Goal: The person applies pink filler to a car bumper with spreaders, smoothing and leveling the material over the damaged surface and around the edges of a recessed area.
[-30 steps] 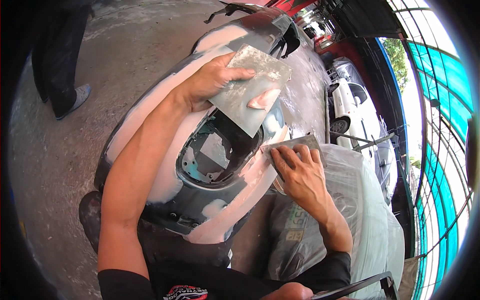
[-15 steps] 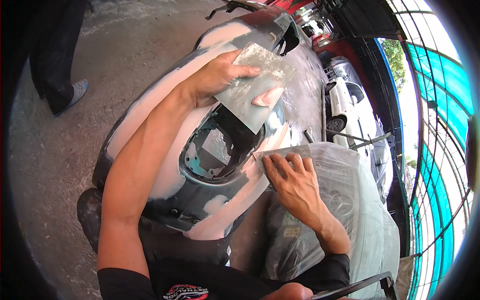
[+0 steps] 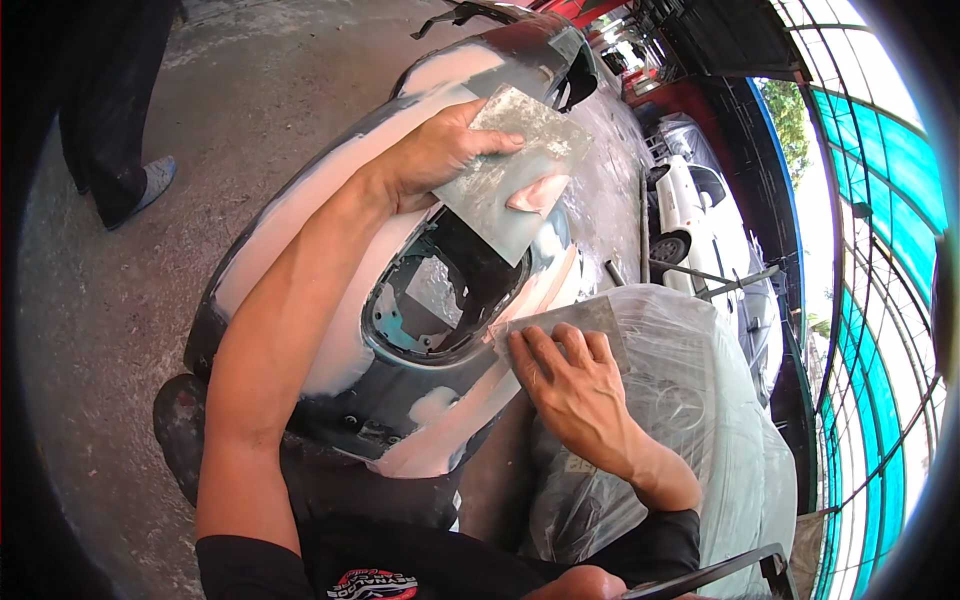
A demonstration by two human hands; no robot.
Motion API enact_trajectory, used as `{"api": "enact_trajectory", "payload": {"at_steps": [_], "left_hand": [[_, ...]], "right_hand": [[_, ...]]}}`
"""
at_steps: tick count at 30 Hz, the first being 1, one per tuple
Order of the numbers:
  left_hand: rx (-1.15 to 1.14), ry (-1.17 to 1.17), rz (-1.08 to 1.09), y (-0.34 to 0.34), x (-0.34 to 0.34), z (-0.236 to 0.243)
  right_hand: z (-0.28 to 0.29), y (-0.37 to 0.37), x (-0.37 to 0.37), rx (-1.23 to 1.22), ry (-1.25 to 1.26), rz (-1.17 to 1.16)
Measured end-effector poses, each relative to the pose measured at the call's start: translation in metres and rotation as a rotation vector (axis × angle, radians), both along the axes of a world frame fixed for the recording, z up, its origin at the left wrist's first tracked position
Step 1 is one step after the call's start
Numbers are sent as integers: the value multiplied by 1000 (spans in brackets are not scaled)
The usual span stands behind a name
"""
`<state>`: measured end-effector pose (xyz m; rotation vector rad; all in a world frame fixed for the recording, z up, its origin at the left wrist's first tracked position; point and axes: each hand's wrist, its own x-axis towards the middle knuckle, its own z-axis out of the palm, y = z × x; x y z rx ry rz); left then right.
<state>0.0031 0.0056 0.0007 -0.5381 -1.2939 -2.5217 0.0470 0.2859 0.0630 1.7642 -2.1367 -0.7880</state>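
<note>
My left hand [image 3: 440, 150] grips a flat, smeared grey mixing plate [image 3: 495, 220] by its edge, thumb on top. A dab of pink body filler [image 3: 540, 194] lies on the plate, which is above the oval opening [image 3: 440, 290] of a dark car body panel [image 3: 335, 415]. Broad pale pink filler patches [image 3: 425, 452] cover parts of that panel. In my right hand [image 3: 580, 390] is a thin grey filler spreader [image 3: 585, 314], fingers pressed flat along it. Its left end meets the pink strip beside the opening.
A car under clear plastic sheeting [image 3: 690, 400] stands close on the right. Farther back are a white car [image 3: 690, 220] and metal bars [image 3: 735, 284]. Another person's leg and shoe [image 3: 155, 185] are at the left on the concrete floor [image 3: 110, 320].
My right hand has shifted left and slightly nearer with the spreader, along the strip by the opening. The left hand and mixing plate have barely moved.
</note>
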Motion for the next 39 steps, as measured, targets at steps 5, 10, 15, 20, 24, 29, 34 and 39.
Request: {"api": "enact_trajectory", "payload": {"at_steps": [5,10,15,20,24,29,34,39], "left_hand": [[-11,11,-1,-2,-2,-3],[-16,23,9,-1,-1,0],[-25,-26,19,-1,2,0],[-10,-27,19,0,-3,-1],[-9,-28,3,-2,-3,-2],[-9,-26,22,-1,-4,-4],[-29,-33,-8,-3,-5,-4],[-10,-19,32,-1,-3,-2]], "right_hand": [[1,1,7,27,-38,12],[18,11,-30,-161,30,-85],[3,19,-64,-272,-6,-145],[-35,34,-81,-347,-5,3],[-42,42,-75,-311,-10,-9],[-36,55,-54,-266,-79,-55],[-38,44,-50,-366,-75,-71],[-59,40,-43,-325,-38,-67]]}}
